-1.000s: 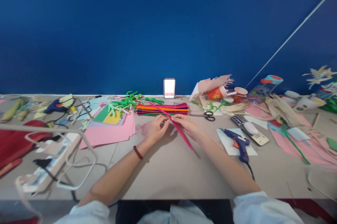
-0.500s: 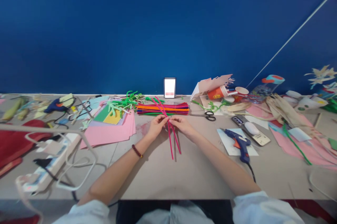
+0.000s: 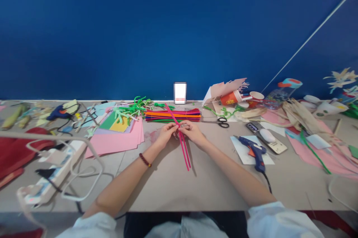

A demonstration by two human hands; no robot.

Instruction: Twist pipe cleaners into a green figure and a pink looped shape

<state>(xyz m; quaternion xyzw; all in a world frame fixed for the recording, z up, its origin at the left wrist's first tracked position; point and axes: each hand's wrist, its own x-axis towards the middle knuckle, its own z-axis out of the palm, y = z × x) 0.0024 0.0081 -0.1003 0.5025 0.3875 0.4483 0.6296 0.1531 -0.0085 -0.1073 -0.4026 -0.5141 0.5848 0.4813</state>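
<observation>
Two bright pink pipe cleaners (image 3: 185, 152) run slantwise through my fingers, with ends pointing up toward the wall and down toward me. My left hand (image 3: 167, 133) pinches them near their middle. Close beside it, my right hand (image 3: 193, 132) is closed on the same pipe cleaners, fingertips almost meeting the left ones. The exact spot where they cross is partly hidden by my fingers. Just behind my hands lies a bundle of coloured pipe cleaners (image 3: 172, 115) in pink, orange, purple and green.
Pink paper sheets (image 3: 112, 145) and green twisted pipe cleaners (image 3: 130, 110) lie to the left, a white power strip (image 3: 56, 173) nearer me. On the right are black-handled scissors (image 3: 223, 122), a blue glue gun (image 3: 255, 152), a phone (image 3: 275, 145) and an orange paper cup (image 3: 229, 98).
The pink pipe cleaners swung from a slant toward lower right, spread apart into a crossing, then came nearly parallel. My right hand moved slightly left, closer to my left hand.
</observation>
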